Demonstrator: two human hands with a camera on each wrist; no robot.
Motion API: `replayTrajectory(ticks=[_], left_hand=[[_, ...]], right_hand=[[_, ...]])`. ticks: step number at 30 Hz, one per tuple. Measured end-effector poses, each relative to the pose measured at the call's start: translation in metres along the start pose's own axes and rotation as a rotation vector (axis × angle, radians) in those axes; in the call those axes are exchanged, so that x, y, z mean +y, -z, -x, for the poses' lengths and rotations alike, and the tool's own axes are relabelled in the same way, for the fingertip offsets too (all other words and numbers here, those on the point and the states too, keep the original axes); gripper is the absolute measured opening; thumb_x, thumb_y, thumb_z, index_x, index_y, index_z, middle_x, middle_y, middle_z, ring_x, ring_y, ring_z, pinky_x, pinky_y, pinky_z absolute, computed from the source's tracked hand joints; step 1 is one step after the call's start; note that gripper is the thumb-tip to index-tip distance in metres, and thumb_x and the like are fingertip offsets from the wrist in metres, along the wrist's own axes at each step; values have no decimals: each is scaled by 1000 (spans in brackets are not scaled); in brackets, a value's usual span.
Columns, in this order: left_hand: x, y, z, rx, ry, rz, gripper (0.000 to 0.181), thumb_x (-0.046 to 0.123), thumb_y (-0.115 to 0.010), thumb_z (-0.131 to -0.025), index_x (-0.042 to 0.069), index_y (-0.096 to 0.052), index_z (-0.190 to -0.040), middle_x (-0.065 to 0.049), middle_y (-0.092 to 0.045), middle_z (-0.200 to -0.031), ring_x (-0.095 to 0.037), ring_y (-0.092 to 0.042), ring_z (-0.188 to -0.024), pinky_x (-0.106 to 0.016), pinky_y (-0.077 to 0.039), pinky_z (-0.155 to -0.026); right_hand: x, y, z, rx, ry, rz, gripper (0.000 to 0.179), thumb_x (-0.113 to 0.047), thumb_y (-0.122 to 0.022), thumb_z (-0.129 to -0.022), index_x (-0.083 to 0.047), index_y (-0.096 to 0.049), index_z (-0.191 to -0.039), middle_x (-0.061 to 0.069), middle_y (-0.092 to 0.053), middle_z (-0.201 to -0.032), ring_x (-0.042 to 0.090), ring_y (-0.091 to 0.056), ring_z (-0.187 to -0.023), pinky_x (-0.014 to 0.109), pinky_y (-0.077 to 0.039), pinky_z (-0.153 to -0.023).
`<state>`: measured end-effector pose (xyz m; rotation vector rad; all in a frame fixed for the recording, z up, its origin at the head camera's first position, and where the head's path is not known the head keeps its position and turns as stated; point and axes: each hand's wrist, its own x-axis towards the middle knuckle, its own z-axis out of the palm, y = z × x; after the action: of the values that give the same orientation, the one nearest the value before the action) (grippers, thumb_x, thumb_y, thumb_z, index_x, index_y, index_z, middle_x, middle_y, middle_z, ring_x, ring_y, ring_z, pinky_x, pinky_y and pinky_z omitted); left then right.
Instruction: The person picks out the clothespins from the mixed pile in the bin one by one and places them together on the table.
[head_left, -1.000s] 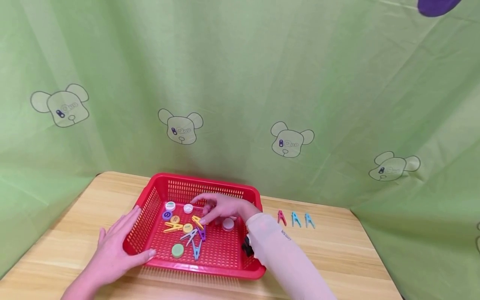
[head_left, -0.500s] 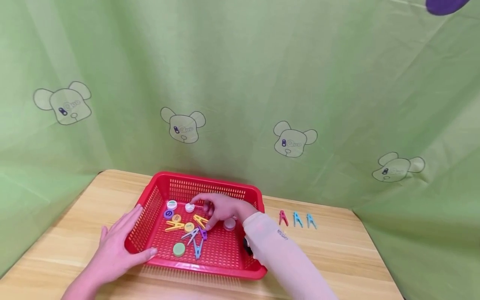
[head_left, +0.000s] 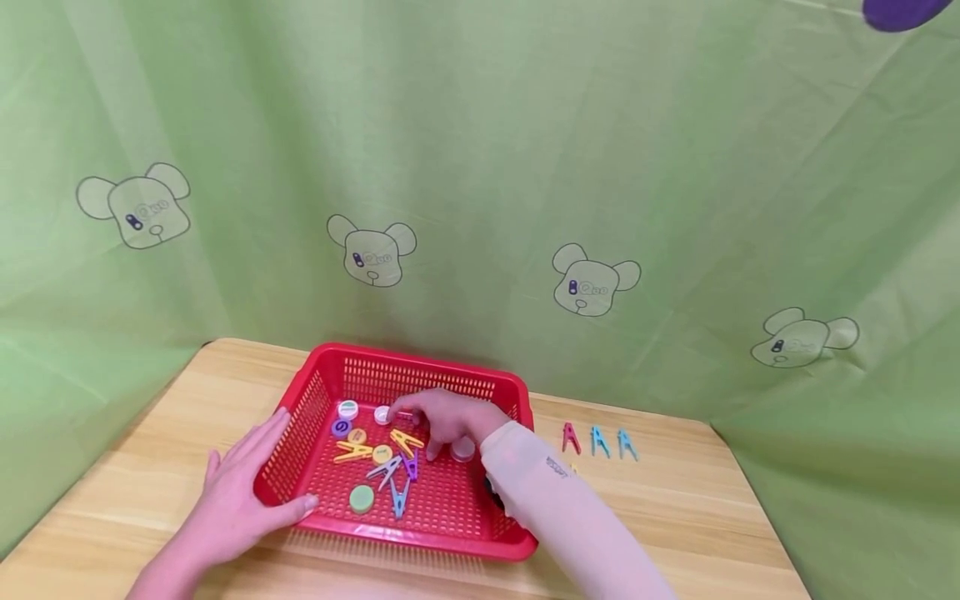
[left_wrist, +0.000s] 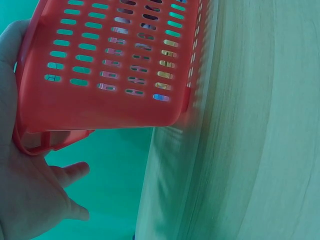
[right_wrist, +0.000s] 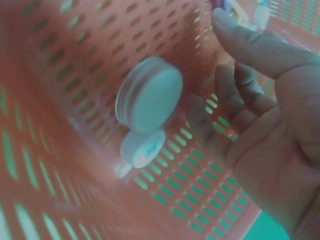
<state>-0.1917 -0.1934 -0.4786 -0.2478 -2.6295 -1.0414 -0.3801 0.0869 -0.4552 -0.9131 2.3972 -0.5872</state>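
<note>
A red plastic basket (head_left: 390, 534) holds several clothespins and bottle caps. My left hand (head_left: 242, 500) rests at its front left corner, fingers straight along the side and thumb over the front rim. Inside, my right hand (head_left: 448, 417) reaches its index finger to a white cap (head_left: 382, 415) near the back wall. Its thumb points down beside a purple clothespin (head_left: 410, 465) and a yellow clothespin (head_left: 407, 440). The right wrist view has nothing between the loosely bent fingers; a big white lid (right_wrist: 157, 97) and a smaller white cap (right_wrist: 144, 149) are next to them.
A pink clothespin (head_left: 570, 437) and two blue clothespins (head_left: 600, 442) lie on the wooden table (head_left: 675, 500) right of the basket. A yellow tip (head_left: 574, 468) peeks past the right sleeve. Behind the table hangs a green curtain (head_left: 480, 167).
My right thumb has drawn away from the yellow clothespin, which now lies uncovered on the basket floor. My left hand stays at the corner. The head view has shifted slightly.
</note>
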Motion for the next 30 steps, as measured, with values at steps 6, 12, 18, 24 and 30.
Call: replayTrajectory(ticks=[6,12,18,24,30], left_hand=[[-1,-3,1,19,-24,6,112,52,-86,-73,11,-27,-159,-17,-29,-160,-47,-27,-141,-75,11,-105],[1,-2,0,26,-36,5,112,52,-86,-73,11,-27,-159,-16,-30,-160,-47,-27,-140,-77,8,-104],[0,-1,0,20,-28,6,111,52,-85,-74,10,-27,-159,-17,-30,-160,-47,-27,-141,-76,9,-104],[0,0,0,17,-23,10,112,52,-85,-74,10,-27,-159,-16,-29,-160,-47,-26,-141,-75,10,-104],[1,0,1,22,-23,16,111,49,-86,-74,11,-27,-159,-16,-30,-160,-47,-27,-141,-76,10,-104]], right_hand=[[-3,-5,-4,4,-33,38,75,9,-79,-77,-45,-65,-128,-9,-56,-121,13,-52,-108,33,-51,-87],[-9,-9,-2,70,-211,-220,56,2,-70,-87,-44,-70,-120,-10,-58,-119,17,-54,-105,36,-54,-78],[-11,-14,-2,126,-311,-450,20,-39,-66,-93,-37,-74,-112,-2,-62,-109,23,-60,-94,41,-56,-72],[-13,-16,-3,130,-326,-444,20,-41,-66,-93,-36,-74,-110,-3,-63,-107,22,-61,-94,41,-56,-73],[-15,-16,-3,129,-329,-419,18,-42,-69,-91,-35,-74,-106,-4,-63,-106,21,-60,-95,39,-56,-72]])
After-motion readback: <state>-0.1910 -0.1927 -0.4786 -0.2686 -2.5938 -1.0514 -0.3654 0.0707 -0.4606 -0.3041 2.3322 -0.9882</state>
